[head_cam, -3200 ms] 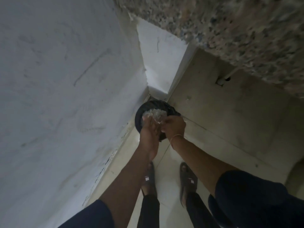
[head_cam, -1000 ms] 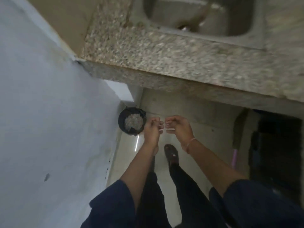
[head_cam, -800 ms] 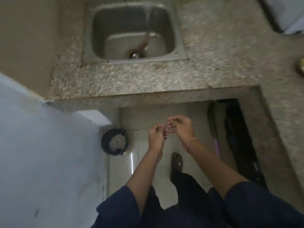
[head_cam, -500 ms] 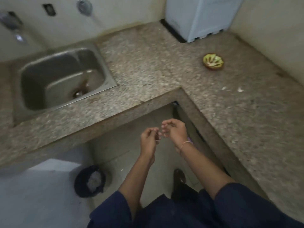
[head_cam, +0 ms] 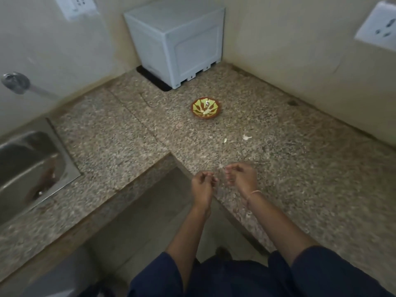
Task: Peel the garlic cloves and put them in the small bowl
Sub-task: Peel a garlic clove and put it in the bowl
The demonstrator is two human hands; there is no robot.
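Small bowl (head_cam: 206,108): stood on the granite counter (head_cam: 300,179) before a white appliance (head_cam: 177,39), something pale inside; two pale garlic pieces (head_cam: 246,137) lay loose between bowl and hands. Left hand (head_cam: 202,185) and right hand (head_cam: 242,176): side by side, apart, fingers curled, too blurred to tell whether either pinched anything. Since half a second earlier, the floor bin had left view and both hands had come from over the floor gap to the counter's inner corner.

Blur smears the left hand (head_cam: 202,187) and right hand (head_cam: 242,176); whether either pinches anything is unclear. The left edge cuts off the sink (head_cam: 25,163). What lies in the bowl (head_cam: 205,116) is too small to tell.
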